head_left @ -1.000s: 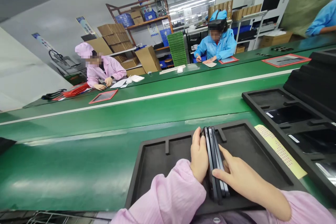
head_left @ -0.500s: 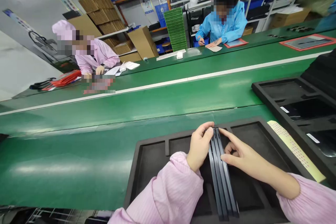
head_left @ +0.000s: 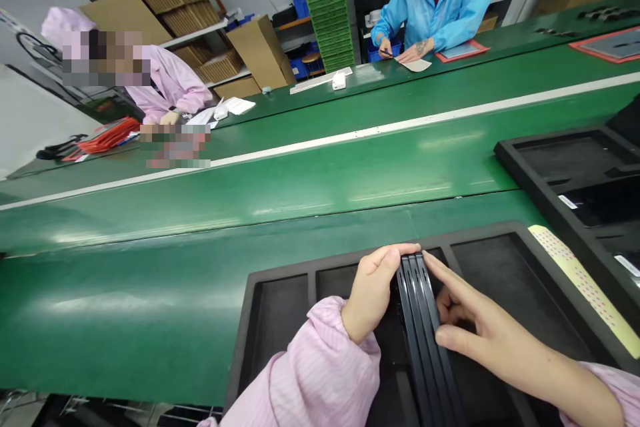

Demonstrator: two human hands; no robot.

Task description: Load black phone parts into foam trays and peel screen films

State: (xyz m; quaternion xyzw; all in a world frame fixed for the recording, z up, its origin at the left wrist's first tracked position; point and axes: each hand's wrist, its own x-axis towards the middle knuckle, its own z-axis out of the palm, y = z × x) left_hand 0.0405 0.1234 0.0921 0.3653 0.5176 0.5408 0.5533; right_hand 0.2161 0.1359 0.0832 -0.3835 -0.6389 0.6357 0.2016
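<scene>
Several slim dark tablet-like panels [head_left: 429, 340] stand on edge side by side, packed as one stack that runs toward me. My left hand [head_left: 373, 287] is closed on the stack's far left side, its fingers reaching over the top end. On the other side, my right hand [head_left: 465, 313] presses the stack with its thumb against the right face and its index finger at the far corner. Beneath them lies a black foam tray [head_left: 280, 310] with shallow compartments. The near end of the stack runs out of the picture.
At right, another black tray [head_left: 530, 180] holds dark glass panels with white labels. A yellow sticker sheet [head_left: 583, 280] lies between the trays. Across the green bench [head_left: 300, 193], a co-worker in pink [head_left: 165, 77] and one in blue [head_left: 435, 13] handle papers. Green trays [head_left: 327, 20] are stacked behind.
The camera view has shifted down and closer. The panels now sit closer together, with their far ends more even. Both hands remain on the stack.
</scene>
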